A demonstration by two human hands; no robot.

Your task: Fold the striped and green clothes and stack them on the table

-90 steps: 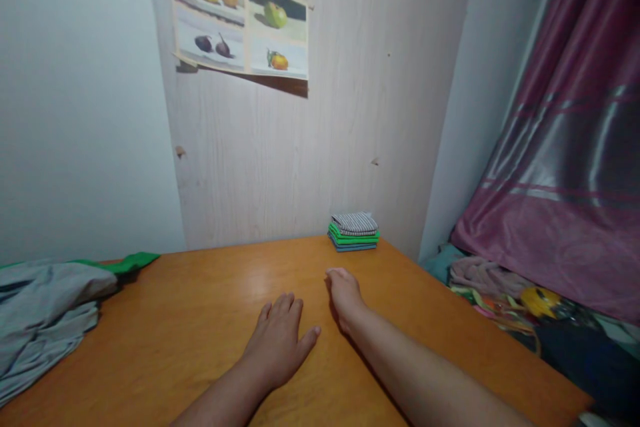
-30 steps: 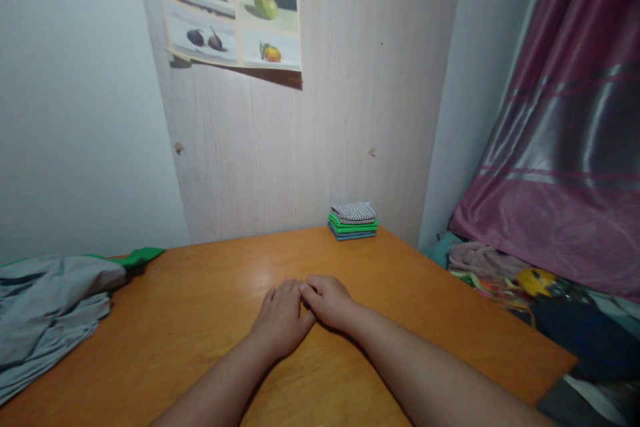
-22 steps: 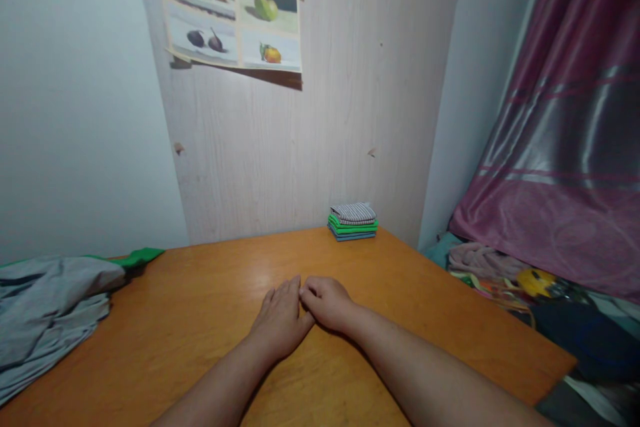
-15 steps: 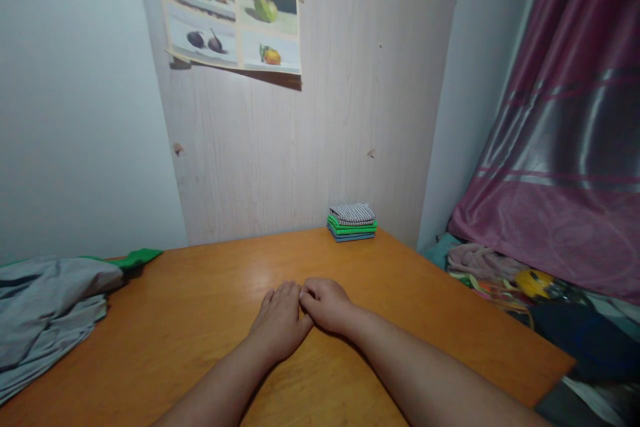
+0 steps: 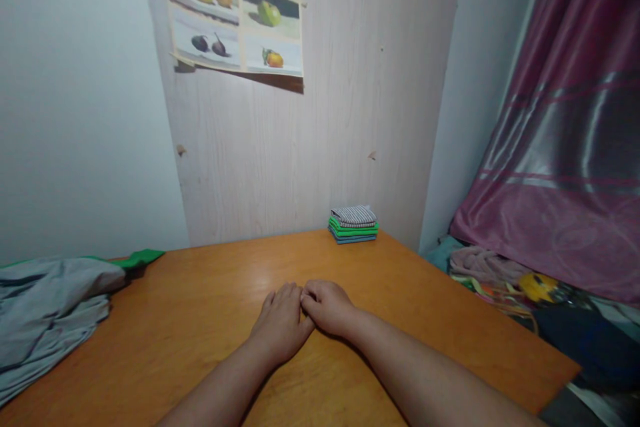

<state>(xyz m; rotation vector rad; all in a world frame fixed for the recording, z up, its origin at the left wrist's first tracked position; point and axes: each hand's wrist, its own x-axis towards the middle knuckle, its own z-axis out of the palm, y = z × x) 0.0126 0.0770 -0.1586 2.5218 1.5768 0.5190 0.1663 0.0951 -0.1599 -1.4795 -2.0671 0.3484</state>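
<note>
My left hand (image 5: 283, 323) lies flat on the orange-brown wooden table (image 5: 200, 307), palm down, its fingers stretched out and holding nothing. Beside it, my right hand (image 5: 329, 307) rests on its side with the fingers curled in; they touch the left hand near its index finger and thumb. Nothing shows inside the curled fingers. Beyond the hands, at the table's far edge, stands a neat stack of folded cloths: a striped one (image 5: 355, 215) on top, bright green (image 5: 353, 230) below it, and blue-grey (image 5: 355, 238) at the bottom.
A crumpled grey garment (image 5: 50, 313) with a green piece (image 5: 145, 257) lies at the table's left. A wall with a fruit print (image 5: 235, 20) rises behind. Past the right edge are a heap of dark cloth (image 5: 590, 340), a yellow item (image 5: 537, 287) and a pink curtain (image 5: 550, 227).
The view has shifted very slightly, so everything sits a little lower and to the right. Both hands keep the same pose and place on the table.
</note>
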